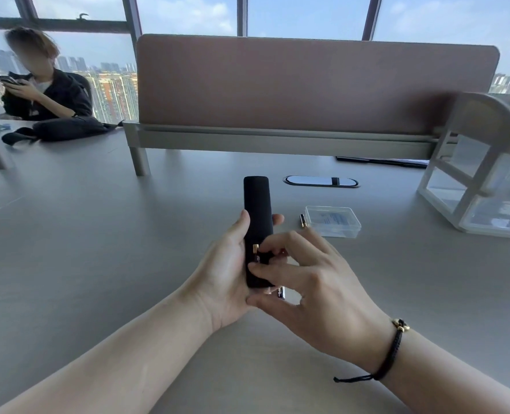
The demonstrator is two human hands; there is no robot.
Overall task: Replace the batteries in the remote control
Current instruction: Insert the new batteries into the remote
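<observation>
A slim black remote control (256, 222) with a matte finish and rounded ends is held upright above a grey desk (98, 234). The left hand (226, 279) wraps closed around its lower half. The right hand (310, 282) pinches a gold-tipped battery (256, 248) at the remote's open compartment. Another battery (302, 220) lies beside a clear plastic box (333, 221).

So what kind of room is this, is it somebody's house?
Probably not a house. It looks like a shared office high up in a city: a long grey desk with a pink divider screen across it, a cable hole in the top, and big windows showing tall buildings.
</observation>
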